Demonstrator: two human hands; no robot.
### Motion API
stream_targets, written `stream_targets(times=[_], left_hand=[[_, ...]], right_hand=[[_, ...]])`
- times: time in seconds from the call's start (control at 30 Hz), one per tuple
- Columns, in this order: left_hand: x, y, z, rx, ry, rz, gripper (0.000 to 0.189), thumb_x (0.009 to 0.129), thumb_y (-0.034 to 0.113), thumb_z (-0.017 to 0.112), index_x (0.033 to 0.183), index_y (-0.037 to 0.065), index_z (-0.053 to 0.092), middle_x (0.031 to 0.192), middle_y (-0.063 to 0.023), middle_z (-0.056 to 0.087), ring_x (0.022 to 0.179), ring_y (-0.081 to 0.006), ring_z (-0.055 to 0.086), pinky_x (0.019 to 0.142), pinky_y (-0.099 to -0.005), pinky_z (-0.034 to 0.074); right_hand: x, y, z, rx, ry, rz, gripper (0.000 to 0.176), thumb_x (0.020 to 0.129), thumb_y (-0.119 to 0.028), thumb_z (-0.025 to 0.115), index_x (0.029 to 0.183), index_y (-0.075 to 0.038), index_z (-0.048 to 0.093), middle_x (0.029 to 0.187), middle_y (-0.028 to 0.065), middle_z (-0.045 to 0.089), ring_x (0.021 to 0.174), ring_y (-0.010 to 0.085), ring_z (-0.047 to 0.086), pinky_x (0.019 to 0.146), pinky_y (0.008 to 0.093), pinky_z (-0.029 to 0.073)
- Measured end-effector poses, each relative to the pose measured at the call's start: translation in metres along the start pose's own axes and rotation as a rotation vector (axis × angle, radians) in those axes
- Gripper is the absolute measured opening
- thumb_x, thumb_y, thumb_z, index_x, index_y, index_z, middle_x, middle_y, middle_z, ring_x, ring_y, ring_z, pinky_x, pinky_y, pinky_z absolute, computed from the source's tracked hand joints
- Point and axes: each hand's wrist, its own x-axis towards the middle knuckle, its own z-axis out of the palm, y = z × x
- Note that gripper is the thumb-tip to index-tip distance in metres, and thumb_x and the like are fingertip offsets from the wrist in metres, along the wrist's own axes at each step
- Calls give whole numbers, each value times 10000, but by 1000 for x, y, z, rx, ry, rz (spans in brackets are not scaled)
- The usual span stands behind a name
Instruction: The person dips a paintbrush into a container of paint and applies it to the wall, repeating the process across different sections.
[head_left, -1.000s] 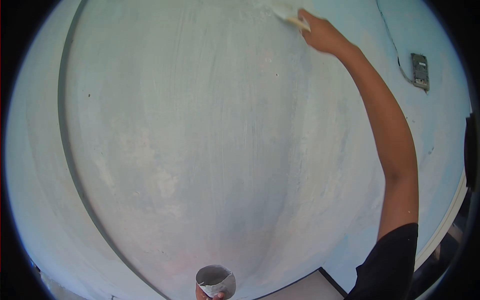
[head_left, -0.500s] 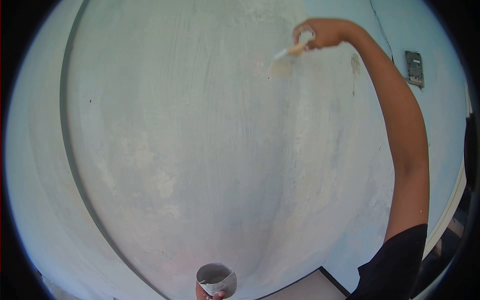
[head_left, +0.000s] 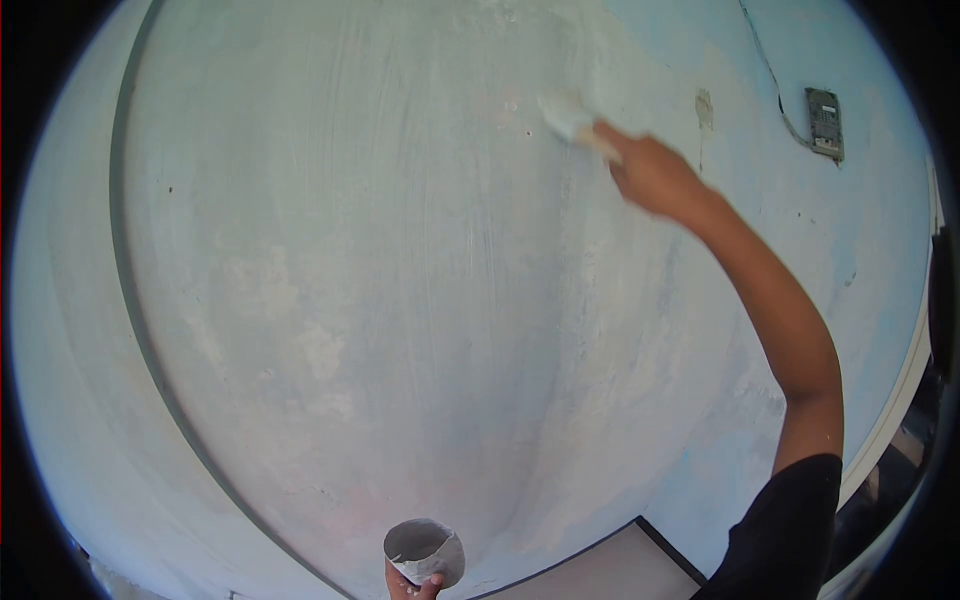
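A paintbrush [head_left: 570, 118] with pale bristles and a light handle lies against the upper part of the wall [head_left: 400, 250], blurred by motion. My right hand [head_left: 650, 172] is closed round its handle, the arm stretched up from the right. Low in the view, my left hand [head_left: 412, 586] grips a grey, paint-smeared cup [head_left: 425, 552] from below. The cup's open mouth faces up and its inside looks grey; how much it holds cannot be made out. The wall shows uneven whitish strokes over pale blue.
A dark vertical strip [head_left: 125, 270] runs down the wall at the left. An electrical box [head_left: 825, 124] with a cable is fixed at the upper right. A dark-edged panel [head_left: 610, 568] stands at the bottom, right of the cup.
My right hand has come down, and the brush has turned so its bristles point up and left instead of down. The cup has shifted slightly left and up in view.
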Motion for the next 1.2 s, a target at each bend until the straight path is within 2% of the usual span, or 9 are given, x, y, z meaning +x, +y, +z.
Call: stream_targets(times=[0.07,0.23,0.37,0.47,0.53,0.73,0.8,1.03,1.2], left_hand=[[2,10,1,-6,-47,-27,788,784,453,732,1325,-5,389,1228,-156,528,1123,-279,527,912,-398,453],[0,44,9,-23,-71,-30,834,735,474,777,1322,19,399,1227,-148,530,1124,-277,533,904,-401,465],[-4,51,15,9,-103,-20,829,737,475,776,1326,28,401,1228,-147,528,1131,-274,527,913,-396,460],[-7,43,14,37,-39,5,829,739,456,781,1333,27,393,1243,-152,519,1142,-279,518,919,-402,456],[-10,41,12,53,-3,13,825,741,438,786,1336,27,389,1251,-154,513,1149,-283,512,923,-408,454],[-12,65,12,-7,-40,-107,775,770,335,781,1353,25,374,1266,-162,503,1164,-287,499,941,-414,445],[-13,60,10,129,-24,-41,751,786,301,763,1361,24,367,1274,-166,499,1171,-290,496,947,-409,445],[-18,36,14,4,58,-146,784,781,322,769,1370,17,351,1304,-176,480,1190,-303,479,962,-420,432],[-27,65,31,-170,106,-168,730,656,170,805,1252,-1,420,1148,-113,552,1046,-216,546,897,-364,449]], right_hand=[[-62,-2,15,34,-255,-63,498,920,-146,539,1404,-135,423,802,196,633,635,285,599,628,394,504],[-128,14,61,-8,-1171,-373,428,879,-230,608,1286,-117,542,1053,203,639,1006,326,604,867,447,463],[-11,16,6,145,-681,-382,359,848,-164,661,1199,-132,594,1129,152,633,1084,264,579,950,421,451],[96,55,-38,-56,137,-495,398,830,-139,661,1221,-157,587,1039,130,668,926,282,644,833,414,506],[114,41,-105,-7,48,-312,404,882,-99,555,1284,-57,547,1260,195,581,1110,326,587,918,398,475],[91,12,-51,342,372,74,388,871,-103,571,1256,-58,571,1171,201,628,1070,335,607,907,385,479],[86,26,14,158,570,-79,422,901,-174,552,1317,-154,490,870,205,661,735,333,657,675,409,520],[-115,0,46,172,-359,-84,507,899,-55,470,1399,-115,415,766,176,617,631,278,600,592,388,493],[-173,30,111,207,-1075,-349,428,834,-180,633,1253,-126,565,1102,196,616,1062,331,573,895,446,455]])
